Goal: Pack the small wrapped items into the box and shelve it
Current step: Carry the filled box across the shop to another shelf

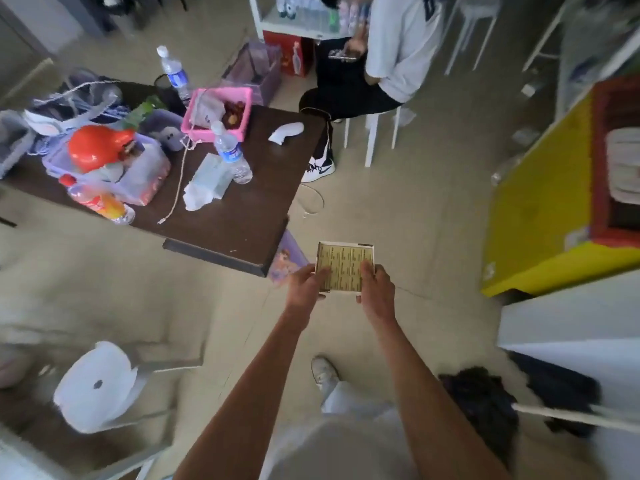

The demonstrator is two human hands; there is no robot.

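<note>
Pale floor spreads under you, with a white roll [97,386] low on the left and a dark worktop [221,223] beyond it crowded with bottles and a pink basket [218,112]. Just right of the worktop's corner you hold the box [346,243] out over the floor, well apart from the white shelf unit [270,27] across the room. Your left hand [306,284] grips its near left edge, thumb laid on top and the other fingers mostly hidden beneath. Your right hand [375,289] grips the near right edge the same way. Yellow wrapped items [343,268] fill the box in flat rows, and both thumbs pressing on them look meant to stop them sliding while the box is carried level. Farther right stands a yellow counter [540,216]. Packing looks done, and shelving remains.
</note>
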